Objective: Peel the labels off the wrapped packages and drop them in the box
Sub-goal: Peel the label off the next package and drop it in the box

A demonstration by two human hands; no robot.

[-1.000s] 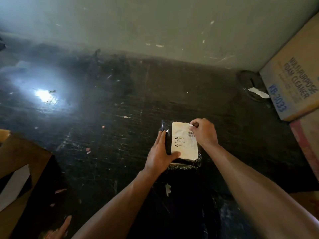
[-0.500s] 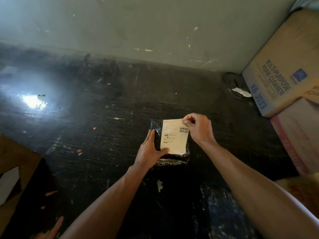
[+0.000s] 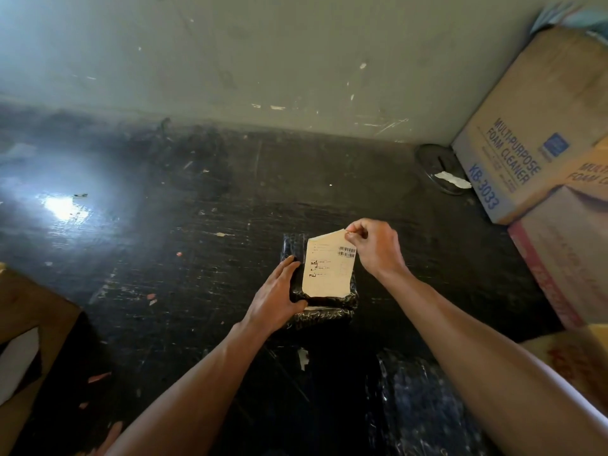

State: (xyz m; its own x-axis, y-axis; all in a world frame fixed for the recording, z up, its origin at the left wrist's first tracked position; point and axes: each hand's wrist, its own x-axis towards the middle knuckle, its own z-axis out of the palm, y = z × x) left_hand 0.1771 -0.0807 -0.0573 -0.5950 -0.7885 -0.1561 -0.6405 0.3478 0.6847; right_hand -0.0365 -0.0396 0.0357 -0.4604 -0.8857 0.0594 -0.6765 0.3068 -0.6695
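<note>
A small package wrapped in shiny black plastic (image 3: 324, 312) lies on the dark floor in front of me. A cream paper label (image 3: 329, 268) with a barcode covers its top. My right hand (image 3: 375, 248) pinches the label's top right corner, which is lifted off the wrap. My left hand (image 3: 278, 294) presses on the package's left side and holds it down. An open brown cardboard box (image 3: 36, 320) stands at the lower left edge.
Stacked cartons, the top one printed "Multi-purpose foam cleaner" (image 3: 526, 133), fill the right side. A dark round object with a white scrap (image 3: 441, 171) lies by the wall. More black-wrapped material (image 3: 418, 403) lies near my right forearm. Paper scraps dot the floor.
My right hand has pulled the label's top right corner up and away from the wrap. The left hand stays on the package. The view has shifted slightly.
</note>
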